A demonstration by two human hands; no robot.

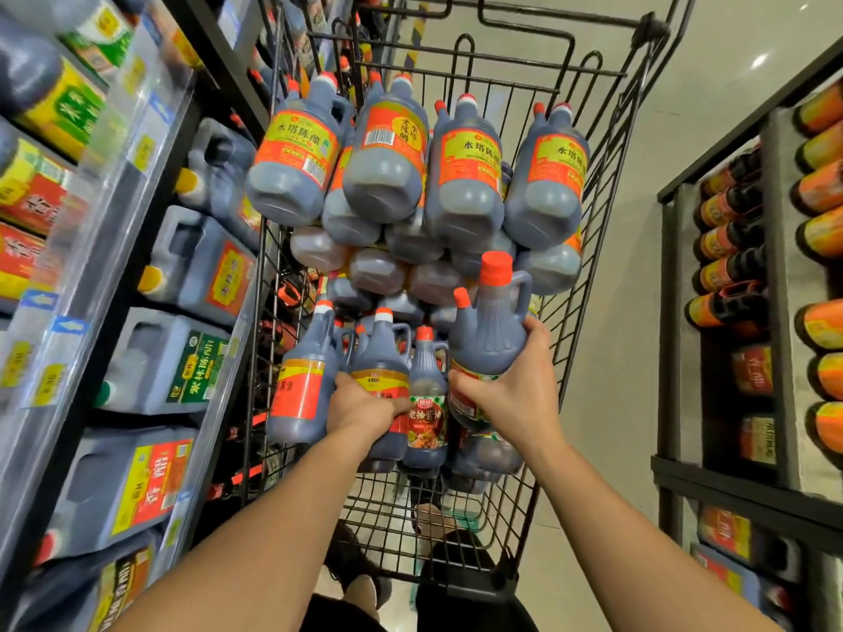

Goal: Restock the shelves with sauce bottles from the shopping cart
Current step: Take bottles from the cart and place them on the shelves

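A black wire shopping cart (588,266) in front of me holds several dark sauce bottles with red caps. My right hand (511,385) grips a large handled bottle (490,330) around its belly and holds it raised above the others. My left hand (365,405) grips a bottle with an orange and yellow label (381,358) that stands in the near row. A smaller bottle with a red label (426,419) stands between my two hands. Big vinegar jugs (387,161) lie stacked at the cart's far end.
Left shelves (150,143) carry large handled jugs (196,266) with yellow, red and green labels, close to the cart's side. A black rack (775,312) on the right holds rows of bottles lying with orange labels. Pale floor (638,221) shows between cart and right rack.
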